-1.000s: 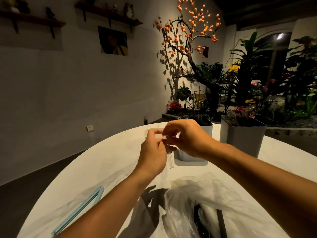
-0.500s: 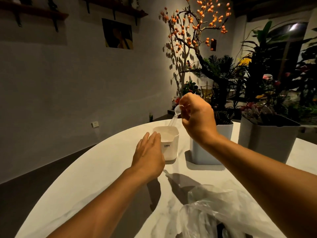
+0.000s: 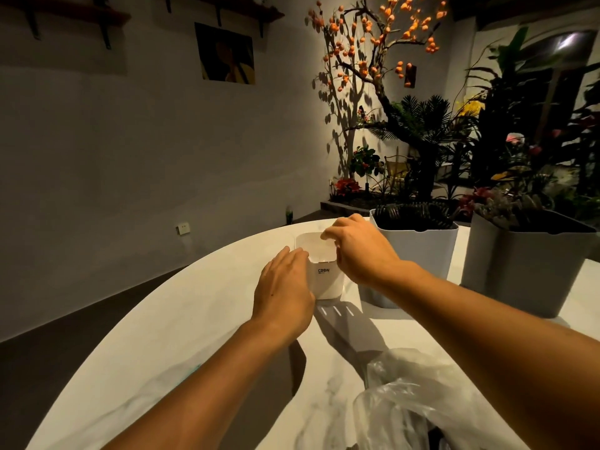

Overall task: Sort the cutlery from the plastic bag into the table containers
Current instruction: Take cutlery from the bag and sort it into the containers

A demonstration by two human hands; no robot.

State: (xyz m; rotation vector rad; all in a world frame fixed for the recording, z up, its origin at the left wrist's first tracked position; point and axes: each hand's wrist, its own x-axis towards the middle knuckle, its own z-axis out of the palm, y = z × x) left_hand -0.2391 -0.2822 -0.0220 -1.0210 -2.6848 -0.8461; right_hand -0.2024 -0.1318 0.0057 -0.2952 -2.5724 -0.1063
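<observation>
Since half a second ago my right hand (image 3: 360,251) has come down from above the small white plastic container (image 3: 326,280), where it was pinching a clear utensil, and now sits over the container's right rim with fingers curled; I cannot tell whether it still pinches anything. My left hand (image 3: 284,289) has stayed against the container's left wall, fingers straight and together, resting flat on it. That container, printed with dark lettering on its near face, stands on the round white table (image 3: 181,323) near the middle, towards the far edge. Just to its right stands a taller pale grey bin (image 3: 418,248) with dark cutlery poking out of the top, and further right a darker grey bin (image 3: 526,271) holding more pieces. At the near right edge of the table lies the crumpled clear plastic bag (image 3: 418,404), partly under my right forearm; its contents are too dark to make out. Beyond the table I see a pale wall with a picture (image 3: 225,55) and a branch with orange fruits (image 3: 373,43) among potted plants.
</observation>
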